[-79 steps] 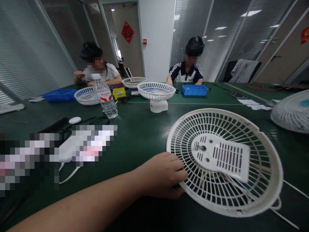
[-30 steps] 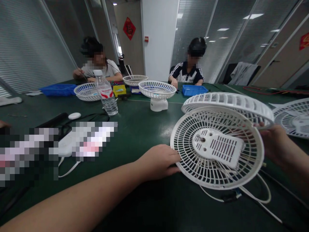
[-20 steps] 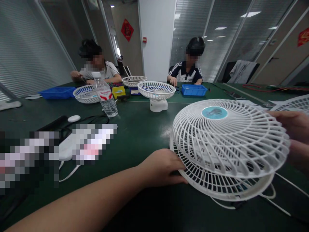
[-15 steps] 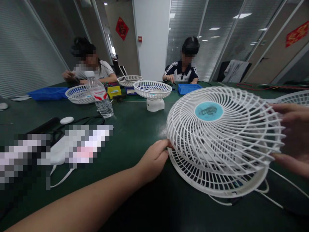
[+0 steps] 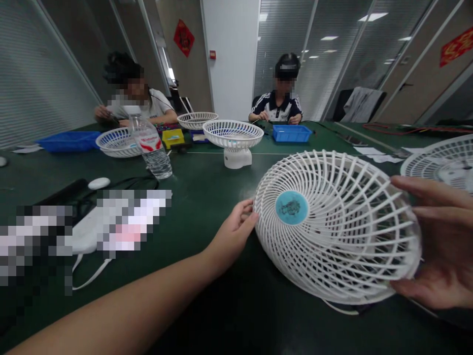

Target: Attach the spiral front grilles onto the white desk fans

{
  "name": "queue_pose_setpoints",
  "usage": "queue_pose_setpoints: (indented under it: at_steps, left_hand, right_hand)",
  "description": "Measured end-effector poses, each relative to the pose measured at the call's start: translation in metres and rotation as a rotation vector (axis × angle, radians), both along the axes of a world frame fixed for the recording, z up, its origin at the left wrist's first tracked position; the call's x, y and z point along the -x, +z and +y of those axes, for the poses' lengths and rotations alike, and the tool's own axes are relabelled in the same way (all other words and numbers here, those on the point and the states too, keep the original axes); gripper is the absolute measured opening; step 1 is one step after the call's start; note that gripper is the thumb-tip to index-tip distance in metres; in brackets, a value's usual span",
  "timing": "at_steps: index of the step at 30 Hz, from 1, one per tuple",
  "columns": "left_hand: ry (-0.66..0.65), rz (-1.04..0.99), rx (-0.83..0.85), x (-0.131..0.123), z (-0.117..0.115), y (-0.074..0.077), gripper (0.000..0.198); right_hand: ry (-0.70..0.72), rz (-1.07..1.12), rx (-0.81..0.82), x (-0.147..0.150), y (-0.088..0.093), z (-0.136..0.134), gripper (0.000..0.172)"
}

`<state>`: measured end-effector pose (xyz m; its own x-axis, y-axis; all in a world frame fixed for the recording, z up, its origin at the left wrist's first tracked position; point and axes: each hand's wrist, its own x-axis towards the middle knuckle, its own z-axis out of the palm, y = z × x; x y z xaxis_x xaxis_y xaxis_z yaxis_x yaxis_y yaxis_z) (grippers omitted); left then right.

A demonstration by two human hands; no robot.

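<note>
A white round fan grille (image 5: 325, 197) with spiral ribs and a blue centre disc lies over the back half of a fan, which shows only through the ribs. My left hand (image 5: 236, 224) pinches the grille's left rim, thumb in front and fingers curled. On the opposite side, my right hand (image 5: 439, 241) grips the rim, its fingers above and its thumb below. The two rims lie close together; whether they meet all round I cannot tell. A white cord (image 5: 342, 309) runs out from under the near edge.
A water bottle (image 5: 150, 148), a white fan on its base (image 5: 237, 158) and a blue tray (image 5: 291, 133) stand farther back. Another grille (image 5: 443, 160) lies at right. Blurred devices (image 5: 121, 222) and cables lie at left. Two people sit across the green table (image 5: 207, 190).
The front grille has come down and tilted toward me, covering the back half that showed beneath it. Its blue disc has shifted left and lower. My right hand has moved down with it.
</note>
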<state>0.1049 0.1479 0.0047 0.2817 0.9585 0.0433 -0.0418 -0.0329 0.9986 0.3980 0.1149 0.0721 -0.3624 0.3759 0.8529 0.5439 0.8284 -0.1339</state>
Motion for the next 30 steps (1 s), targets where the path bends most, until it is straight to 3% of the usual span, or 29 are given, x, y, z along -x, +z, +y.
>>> queue_pose_setpoints:
  at_steps: [3, 8, 13, 18, 30]
  left_hand:
    - [0.005, 0.003, -0.008, 0.000, 0.000, -0.002, 0.043]
    - [0.017, 0.012, -0.046, 0.000, 0.000, -0.004, 0.045]
    - [0.030, 0.024, -0.059, 0.000, 0.001, -0.005, 0.043]
    - [0.025, -0.011, -0.060, 0.000, 0.000, -0.004, 0.037]
    - [0.025, -0.041, -0.066, -0.001, -0.001, 0.000, 0.033]
  right_hand:
    - [0.081, -0.014, -0.038, -0.005, -0.005, 0.007, 0.093]
    - [0.068, -0.094, -0.082, -0.013, -0.013, 0.014, 0.091]
    - [0.035, -0.172, 0.018, -0.011, -0.005, 0.007, 0.086]
    - [0.016, -0.178, 0.018, -0.007, 0.003, 0.000, 0.080]
    - [-0.012, -0.170, 0.030, -0.011, 0.000, 0.000, 0.081]
